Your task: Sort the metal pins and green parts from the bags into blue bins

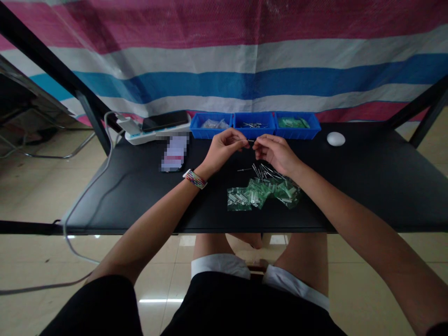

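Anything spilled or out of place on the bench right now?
One metal pin lies alone on the black table, apart from the loose pile of pins under the right hand. The green bags sit in an untidy overlapping heap. Nothing looks damaged.

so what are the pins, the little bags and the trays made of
Pins: likely metal, thin and silvery with a bright glint. Bags: seemingly thin clear plastic, green-tinted, crinkled and shiny. Trays: probably moulded plastic, even matte blue. The left hand and right hand pinch a small part between them, too small to judge.
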A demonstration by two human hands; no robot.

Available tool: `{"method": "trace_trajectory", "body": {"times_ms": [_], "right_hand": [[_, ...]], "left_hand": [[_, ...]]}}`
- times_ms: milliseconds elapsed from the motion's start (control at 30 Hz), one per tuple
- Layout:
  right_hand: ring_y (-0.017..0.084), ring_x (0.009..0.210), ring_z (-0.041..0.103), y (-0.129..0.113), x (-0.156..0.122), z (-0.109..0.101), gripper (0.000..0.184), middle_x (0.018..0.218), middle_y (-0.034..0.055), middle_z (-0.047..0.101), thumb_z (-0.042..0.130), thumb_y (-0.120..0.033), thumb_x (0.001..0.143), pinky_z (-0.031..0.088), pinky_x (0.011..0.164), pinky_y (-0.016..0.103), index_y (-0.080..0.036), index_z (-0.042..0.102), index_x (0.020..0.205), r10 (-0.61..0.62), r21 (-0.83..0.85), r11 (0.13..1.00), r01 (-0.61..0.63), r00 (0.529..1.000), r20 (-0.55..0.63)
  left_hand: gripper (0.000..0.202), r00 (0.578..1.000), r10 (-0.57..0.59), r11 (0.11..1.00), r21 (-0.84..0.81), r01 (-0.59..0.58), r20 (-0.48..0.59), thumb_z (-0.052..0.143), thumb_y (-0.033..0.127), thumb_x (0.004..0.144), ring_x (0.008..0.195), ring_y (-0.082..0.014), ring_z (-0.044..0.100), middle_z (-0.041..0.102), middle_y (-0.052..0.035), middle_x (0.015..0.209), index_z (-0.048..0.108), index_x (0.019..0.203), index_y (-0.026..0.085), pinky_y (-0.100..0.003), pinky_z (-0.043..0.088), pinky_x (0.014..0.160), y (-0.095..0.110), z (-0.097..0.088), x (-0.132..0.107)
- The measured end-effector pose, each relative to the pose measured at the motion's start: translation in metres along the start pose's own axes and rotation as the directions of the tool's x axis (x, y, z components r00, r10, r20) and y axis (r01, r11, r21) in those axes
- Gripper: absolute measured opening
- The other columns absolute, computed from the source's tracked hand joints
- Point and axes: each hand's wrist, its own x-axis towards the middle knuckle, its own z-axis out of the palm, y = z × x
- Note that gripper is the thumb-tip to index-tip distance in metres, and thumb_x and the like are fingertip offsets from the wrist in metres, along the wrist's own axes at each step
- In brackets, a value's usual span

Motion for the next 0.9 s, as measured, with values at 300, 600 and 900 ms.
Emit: {"method": "trace_trajectory", "body": {"times_ms": [300, 600, 900], "right_hand": [[0.011, 0.056, 0.061, 0.000, -0.002, 0.003, 0.041, 0.071, -0.0009, 0.065, 0.076, -0.057, 0.087, 0.053, 0.053, 0.024, -0.021, 0.058, 0.079, -0.046, -0.062, 0.997, 0.047, 0.999, 0.017], [0.011, 0.056, 0.060, -0.007, -0.006, 0.006, 0.040, 0.073, 0.0001, 0.066, 0.077, -0.055, 0.086, 0.053, 0.053, 0.024, -0.020, 0.061, 0.078, -0.103, -0.122, 0.986, 0.109, 0.993, 0.052], [0.010, 0.056, 0.061, -0.003, -0.003, 0.006, 0.029, 0.077, -0.0007, 0.068, 0.082, -0.042, 0.081, 0.053, 0.053, 0.024, -0.020, 0.062, 0.082, -0.203, -0.185, 0.962, 0.199, 0.979, -0.003]], "left_hand": [[0.024, 0.999, -0.041, 0.997, -0.060, 0.042, 0.023, 0.080, 0.034, 0.085, 0.092, -0.0194, 0.075, 0.076, -0.0059, 0.089, 0.068, 0.092, 0.014, -0.028, 0.054, 0.077, 0.003, 0.001, -0.003], [0.026, 0.998, -0.033, 0.999, 0.023, 0.031, 0.058, 0.079, 0.037, 0.085, 0.084, -0.0158, 0.071, 0.075, -0.0047, 0.089, 0.070, 0.094, 0.015, -0.026, 0.054, 0.075, 0.003, 0.001, -0.004], [0.040, 0.981, -0.165, 0.986, -0.013, 0.167, 0.105, 0.070, 0.054, 0.092, 0.063, -0.0131, 0.064, 0.065, -0.0027, 0.072, 0.066, 0.084, 0.015, -0.024, 0.050, 0.059, -0.003, -0.008, -0.001]]}}
